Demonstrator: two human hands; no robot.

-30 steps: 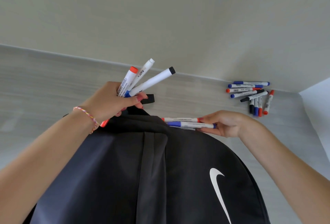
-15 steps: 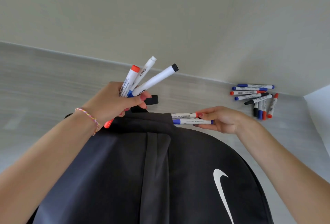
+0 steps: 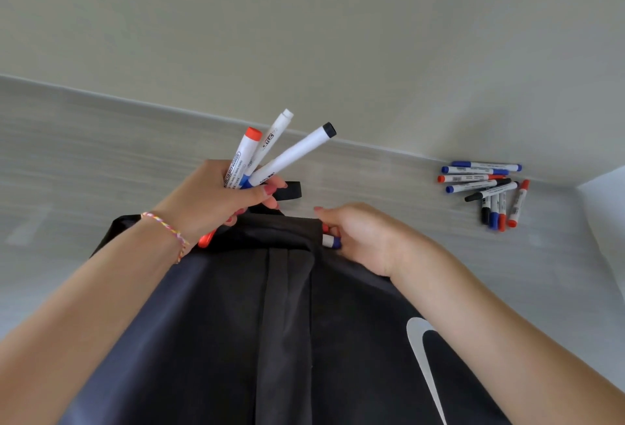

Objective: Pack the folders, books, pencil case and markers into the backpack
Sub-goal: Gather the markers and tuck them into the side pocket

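Black fabric of the backpack [image 3: 236, 340] filled the near part of the view, its top edge toward the far wall. The right hand [image 3: 365, 238] pinched two markers [image 3: 330, 241] at the bag's top edge, on the right; only their blue and red ends showed, the rest being hidden by the fabric. The left hand [image 3: 216, 201] gripped a fanned bunch of markers [image 3: 270, 157] above the top edge, on the left. A loose pile of markers [image 3: 487, 191] lay on the table [image 3: 101, 154], far right, well apart from the bag. Folders, books and pencil case were not in view, so I cannot tell whether they were packed.

To do this step well, the right hand would best slide its pair along their length until the ends clear the edge, then let go only when they drop freely. The opening itself was hidden, so a snag on the fabric seemed the likely fault. The left hand's bunch would go in more easily gathered parallel than fanned.
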